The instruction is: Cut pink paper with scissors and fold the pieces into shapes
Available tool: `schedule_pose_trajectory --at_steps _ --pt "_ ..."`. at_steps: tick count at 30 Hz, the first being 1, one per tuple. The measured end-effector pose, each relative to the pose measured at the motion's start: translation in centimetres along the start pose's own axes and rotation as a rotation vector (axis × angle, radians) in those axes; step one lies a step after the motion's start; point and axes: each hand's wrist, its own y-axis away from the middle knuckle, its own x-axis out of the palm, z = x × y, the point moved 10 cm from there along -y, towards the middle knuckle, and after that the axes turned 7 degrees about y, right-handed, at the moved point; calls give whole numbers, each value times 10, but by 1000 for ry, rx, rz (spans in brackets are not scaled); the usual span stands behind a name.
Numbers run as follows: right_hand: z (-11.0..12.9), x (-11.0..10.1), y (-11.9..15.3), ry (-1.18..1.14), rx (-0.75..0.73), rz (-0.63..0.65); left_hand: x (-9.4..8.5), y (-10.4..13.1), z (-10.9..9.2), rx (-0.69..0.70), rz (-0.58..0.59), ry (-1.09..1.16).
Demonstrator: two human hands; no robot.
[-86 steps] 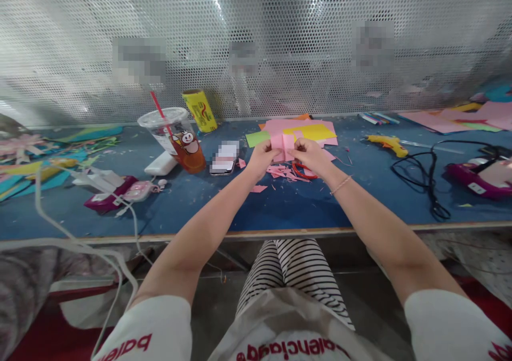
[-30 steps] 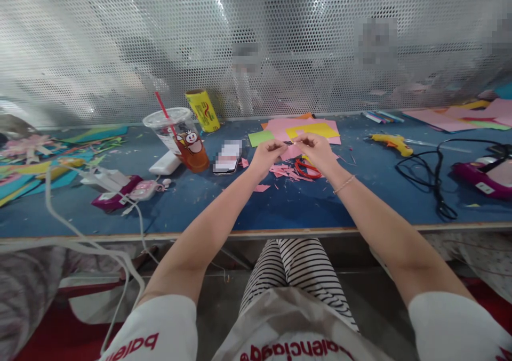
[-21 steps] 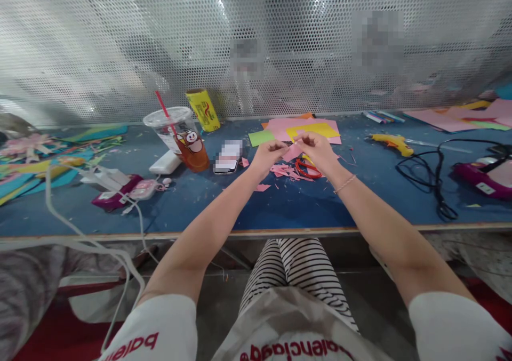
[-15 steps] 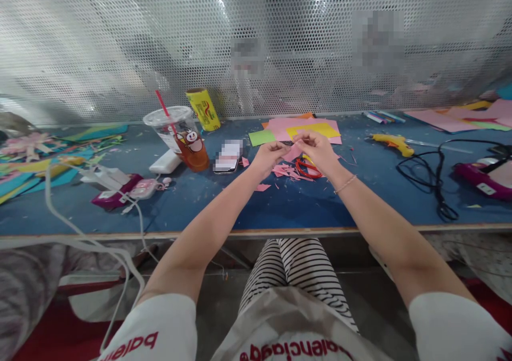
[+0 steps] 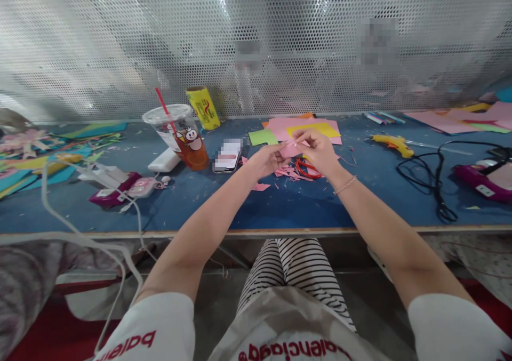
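Note:
A small piece of pink paper [image 5: 291,149] is held up between my two hands above the table. My left hand [image 5: 269,160] pinches its left side, and my right hand [image 5: 314,146] grips its right side between thumb and fingers. Just below them lie red-handled scissors [image 5: 308,169], partly hidden by my right hand, among several pink paper scraps [image 5: 290,173]. Behind my hands are larger pink sheets [image 5: 280,123], with a yellow sheet [image 5: 326,130] on top and a green piece [image 5: 263,137] at the left.
Left of my hands are a phone [image 5: 228,155], a white power bank [image 5: 165,160] and a lidded drink cup [image 5: 192,147] with a red straw. A yellow can [image 5: 204,107] stands behind. To the right lie a yellow glue gun [image 5: 394,144] and black cable [image 5: 438,174]. A perforated screen [image 5: 296,46] borders the back.
The pink paper has turned so more of its flat face shows. My left hand has shifted slightly, its fingers now more spread beneath the paper; my right hand stays nearly in place.

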Motion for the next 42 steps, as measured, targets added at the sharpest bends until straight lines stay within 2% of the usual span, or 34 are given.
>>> schedule_pose_trajectory --at_steps 2,7,15,20,25,30,42 --pt "5 -1 0 24 -26 -5 2 2 0 -5 20 -10" --pt "21 -1 2 155 -96 -21 3 2 -13 109 45 -32" --pt "44 -4 6 379 -264 -65 11 4 -12 86 102 5" --pt "41 -2 6 380 -253 -42 13 4 -10 71 121 44" --pt "38 7 8 381 -259 34 10 4 -8 48 64 72" --pt "37 8 8 372 -243 57 10 7 -8 30 32 71" --pt "41 10 8 361 -306 67 16 9 -3 -63 114 137"
